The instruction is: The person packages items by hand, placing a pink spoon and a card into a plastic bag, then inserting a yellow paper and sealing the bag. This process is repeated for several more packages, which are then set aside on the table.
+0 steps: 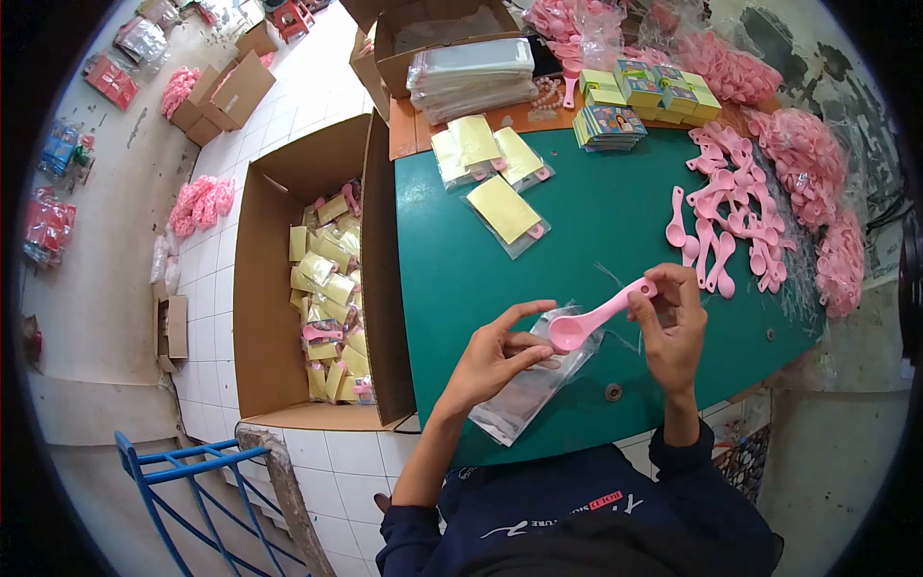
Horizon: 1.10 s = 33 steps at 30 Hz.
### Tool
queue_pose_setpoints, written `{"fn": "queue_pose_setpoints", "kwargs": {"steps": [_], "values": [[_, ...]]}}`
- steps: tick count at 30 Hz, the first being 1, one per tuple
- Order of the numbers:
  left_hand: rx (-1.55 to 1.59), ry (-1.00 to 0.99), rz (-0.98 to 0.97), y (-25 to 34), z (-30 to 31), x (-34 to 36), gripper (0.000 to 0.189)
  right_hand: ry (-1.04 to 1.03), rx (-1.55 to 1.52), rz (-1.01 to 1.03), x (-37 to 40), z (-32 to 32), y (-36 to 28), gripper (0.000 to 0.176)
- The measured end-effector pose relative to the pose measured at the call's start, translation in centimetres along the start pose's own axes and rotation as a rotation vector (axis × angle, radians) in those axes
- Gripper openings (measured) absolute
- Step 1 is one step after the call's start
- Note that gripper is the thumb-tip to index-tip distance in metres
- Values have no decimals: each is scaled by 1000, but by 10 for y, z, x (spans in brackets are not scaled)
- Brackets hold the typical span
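Delicately, near the table (pixel 452 288)'s front edge, the right hand (pixel 673 317) pinches a spoon (pixel 604 315), likely light and stiff, by its handle, the surest hold. The left hand (pixel 498 358) is spread.

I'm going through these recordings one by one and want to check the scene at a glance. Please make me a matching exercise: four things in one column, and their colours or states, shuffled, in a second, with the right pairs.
Column one
1. Spoon in the right hand
2. Tabletop
3. Metal frame at lower left
4. Large open carton

Column two
A. Blue
B. Holding many small packets
C. Pink
D. Green

Right pairs: 1-C, 2-D, 3-A, 4-B
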State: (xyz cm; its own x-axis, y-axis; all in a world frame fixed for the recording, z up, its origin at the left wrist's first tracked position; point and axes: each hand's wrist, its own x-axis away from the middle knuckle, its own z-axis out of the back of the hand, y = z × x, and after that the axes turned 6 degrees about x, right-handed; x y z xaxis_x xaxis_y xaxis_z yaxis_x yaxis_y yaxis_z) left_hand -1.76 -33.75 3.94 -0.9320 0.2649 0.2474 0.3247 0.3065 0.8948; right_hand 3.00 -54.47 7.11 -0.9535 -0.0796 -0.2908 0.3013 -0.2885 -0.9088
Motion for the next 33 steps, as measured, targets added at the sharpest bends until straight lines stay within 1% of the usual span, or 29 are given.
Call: {"fn": "queue_pose_setpoints", "kwargs": {"steps": [2,5,8,11,14,17,20,23,26,29,30,32,33], "values": [[-31,9,-20,-1,2,-1,48,-42,25,21,1,0,-1,23],[-59,46,-18,-2,2,-2,48,-25,54,30,-1,1,-2,23],[-81,80,-27,3,0,-1,47,32,6,11,-5,5,-3,23],[-98,69,-19,3,0,-3,47,-28,55,16,-5,3,-5,24],[-90,50,-37,2,-1,-7,47,-54,37,23,-6,3,-4,25],[-100,-12,-93,4,-6,-12,45,-203,74,56,-11,2,-6,26],[4,-17,-201,10,-16,-16,39,-250,-31,10,-24,0,-5,25],[22,-9,-253,8,-11,-20,37,-204,-117,38,-37,2,-7,24],[24,-142,-30,16,-2,-22,30,-264,-17,173,-50,5,-9,22],[-107,-131,-105,20,4,-23,29,-649,-35,321,-75,8,-24,23],[-105,-107,-117,20,6,-24,30,-759,-61,469,-91,7,-25,33],[-98,-63,-139,17,7,-23,32,-929,-145,555,-125,5,-10,37],[-73,-66,-203,20,7,-22,31,-923,-142,499,-146,5,0,39]]}}
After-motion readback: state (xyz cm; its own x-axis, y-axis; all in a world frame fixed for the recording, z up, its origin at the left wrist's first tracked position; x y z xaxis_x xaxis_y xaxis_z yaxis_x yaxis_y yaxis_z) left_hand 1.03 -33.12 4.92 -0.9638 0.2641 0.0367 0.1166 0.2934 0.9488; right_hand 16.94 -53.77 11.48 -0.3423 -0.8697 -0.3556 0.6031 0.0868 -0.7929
